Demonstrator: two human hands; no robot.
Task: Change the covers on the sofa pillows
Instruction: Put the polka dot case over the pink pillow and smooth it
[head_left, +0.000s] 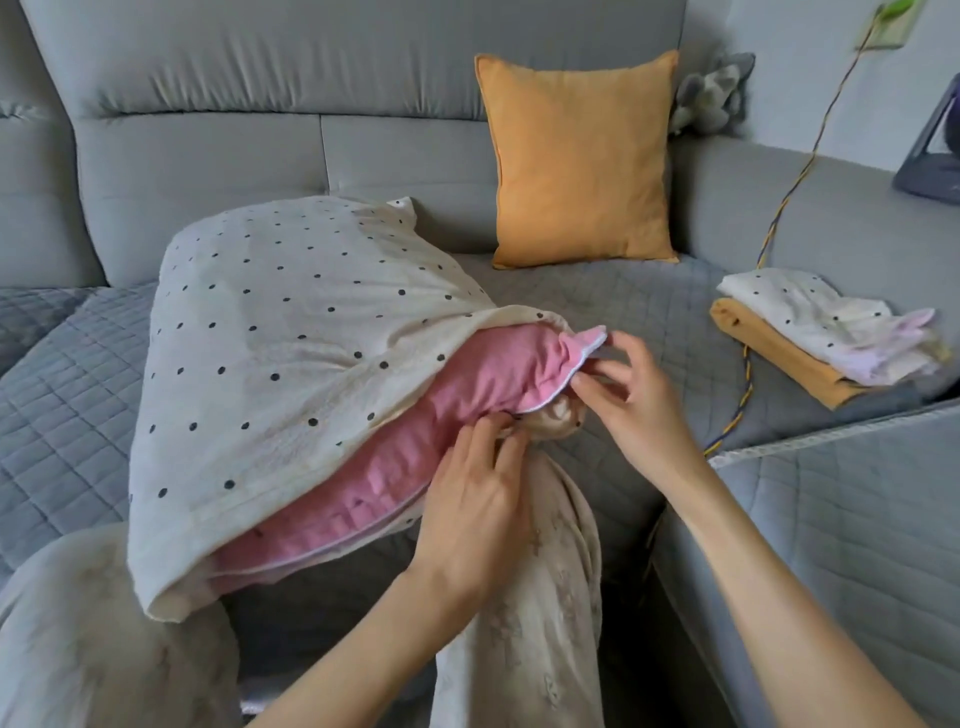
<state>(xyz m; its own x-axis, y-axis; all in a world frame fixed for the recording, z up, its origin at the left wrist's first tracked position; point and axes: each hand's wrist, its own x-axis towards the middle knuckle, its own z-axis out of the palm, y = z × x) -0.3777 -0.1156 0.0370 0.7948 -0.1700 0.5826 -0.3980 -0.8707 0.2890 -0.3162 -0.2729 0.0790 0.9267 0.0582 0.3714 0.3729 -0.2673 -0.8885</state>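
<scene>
Grey fabric sofa (218, 156) with a quilted grey seat pad filling the frame. Large cream black-dotted pillow cover (291, 332) lying centre-left across the person's lap, pink inner pillow (426, 415) showing at its open edge. Left hand (467, 499), lower centre, pinching the opening's edge with curled fingers. Right hand (634, 395), centre right, pinching the pink corner. Mustard square cushion (582, 156) leaning upright, upper centre. Folded cream and mustard covers (821, 332) stacked at right.
</scene>
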